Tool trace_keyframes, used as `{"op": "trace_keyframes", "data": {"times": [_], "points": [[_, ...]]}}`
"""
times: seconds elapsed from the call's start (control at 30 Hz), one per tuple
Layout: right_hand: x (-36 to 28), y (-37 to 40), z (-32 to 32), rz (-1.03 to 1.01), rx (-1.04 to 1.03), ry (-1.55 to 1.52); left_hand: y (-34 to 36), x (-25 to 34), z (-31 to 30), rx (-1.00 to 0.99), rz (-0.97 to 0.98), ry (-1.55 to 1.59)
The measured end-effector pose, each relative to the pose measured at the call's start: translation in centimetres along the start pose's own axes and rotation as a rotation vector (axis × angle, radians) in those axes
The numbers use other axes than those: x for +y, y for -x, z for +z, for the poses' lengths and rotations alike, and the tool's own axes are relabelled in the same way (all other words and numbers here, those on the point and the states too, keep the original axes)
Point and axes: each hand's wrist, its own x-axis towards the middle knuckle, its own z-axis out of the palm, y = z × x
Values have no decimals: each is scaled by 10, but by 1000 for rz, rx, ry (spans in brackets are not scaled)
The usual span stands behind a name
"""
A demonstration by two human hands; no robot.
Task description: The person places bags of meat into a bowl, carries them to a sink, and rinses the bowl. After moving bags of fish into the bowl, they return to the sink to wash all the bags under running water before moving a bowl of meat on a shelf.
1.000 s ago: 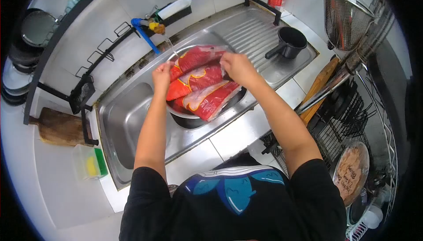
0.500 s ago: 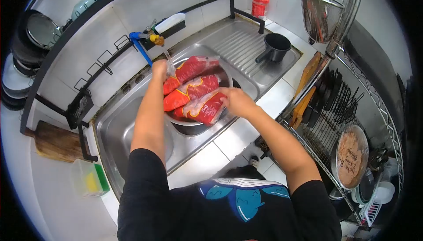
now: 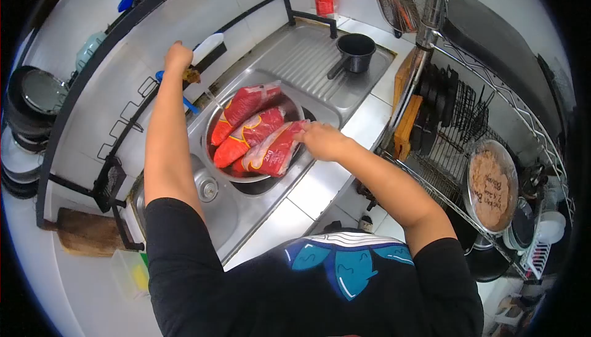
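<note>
Three red plastic bags, the middle one [image 3: 251, 135] among them, lie side by side in a round metal bowl [image 3: 292, 104] in the sink. The nearest bag [image 3: 268, 152] is marked 2kg. My right hand [image 3: 327, 141] pinches this bag's right end at the bowl's rim. Up at the wall, my left hand [image 3: 178, 57] is closed at the top of the brass tap [image 3: 191, 76]; its fingertips are mostly hidden. Water runs from the tap into the bowl. A blue hose or handle [image 3: 189, 104] shows just below the tap.
A black saucepan [image 3: 356, 52] stands on the ridged drainboard [image 3: 295, 60], with a red-lidded jar [image 3: 325, 0] behind it. On the right, a wire rack [image 3: 440, 164] holds a wrapped bowl of food [image 3: 489, 184]. A wooden board [image 3: 89, 232] leans at left.
My left hand has moved from the bags up to the tap. My right hand stays at the nearest bag's end. The camera view has shifted.
</note>
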Motion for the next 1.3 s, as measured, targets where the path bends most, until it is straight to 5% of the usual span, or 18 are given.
{"op": "trace_keyframes", "data": {"times": [0.1,0.3,0.37,0.47,0.5,0.53,0.6,0.63,0.73,0.83,0.97,1.0,1.07,1.17,1.2,1.3], "points": [[15,5,3,15,79,37,8,15,1,28,51,-41],[23,33,-29,123,282,-13,105,25,9,508,523,239],[29,39,-32,121,409,-78,161,14,28,397,534,359],[40,35,-21,63,516,-118,241,-13,56,5,230,365],[46,32,-13,34,557,-115,263,-35,77,90,251,328],[43,31,-6,-56,664,-161,282,-42,74,-33,178,340],[36,24,-7,-62,393,-260,317,-60,80,-50,25,418],[32,14,0,-5,278,-358,322,-83,87,-103,113,269],[-3,11,-6,-130,701,-195,321,-71,52,16,-12,156],[-22,11,1,-226,805,-152,296,-67,38,51,-31,230],[-34,28,15,-242,747,-259,280,-52,33,139,162,185],[-33,35,13,-161,571,-370,273,-61,38,35,153,89],[-32,51,6,-2,223,-586,273,-60,46,135,402,114],[-28,87,26,-58,682,3,289,-28,36,-89,236,-176],[-23,101,19,-18,366,-138,293,-13,29,-218,90,-327],[-16,139,23,129,261,-123,294,-18,48,-106,309,-268]]}}
